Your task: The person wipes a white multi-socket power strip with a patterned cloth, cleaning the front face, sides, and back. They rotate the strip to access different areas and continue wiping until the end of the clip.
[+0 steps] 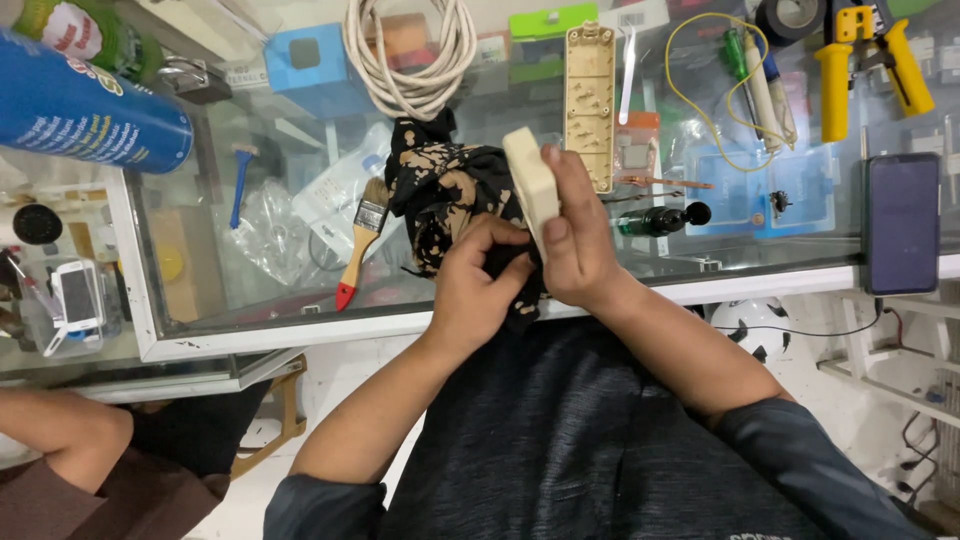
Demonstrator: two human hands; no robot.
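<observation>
Gripping the cream plastic cover [530, 185] firmly, right hand [580, 240] should have kept it steady while left hand [480, 285], fingers pinching the black patterned cloth [445, 190], rubbed evenly.

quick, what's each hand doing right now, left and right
Left hand: closed, gripping the black patterned cloth.
Right hand: closed around the cream plastic cover, fingers wrapped on its edge.

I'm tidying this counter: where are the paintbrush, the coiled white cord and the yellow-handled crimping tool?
paintbrush [358, 252]: head view, on its wooden handle.
coiled white cord [410, 60]: head view, on the coil's strands.
yellow-handled crimping tool [832, 85]: head view, on its left yellow handle.
</observation>
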